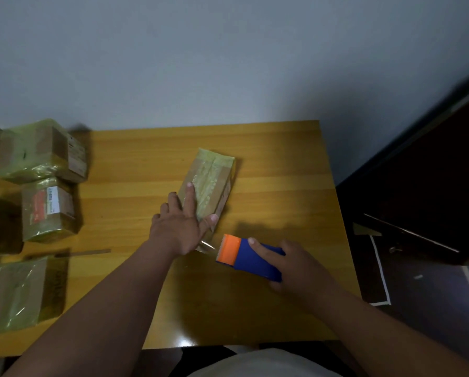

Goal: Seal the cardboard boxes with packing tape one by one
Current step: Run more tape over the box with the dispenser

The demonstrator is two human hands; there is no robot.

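Observation:
A long narrow cardboard box lies in the middle of the wooden table, with a strip of greenish clear tape along its top. My left hand presses flat on the box's near end, fingers straight, thumb against its right side. My right hand grips a blue tape dispenser with an orange cutter head, just right of the box's near end. A short tail of clear tape runs from the box toward the cutter.
Several taped cardboard boxes sit at the table's left: one at the back, one with a red label, a flat one in front. A dark cabinet stands to the right. A grey wall rises behind.

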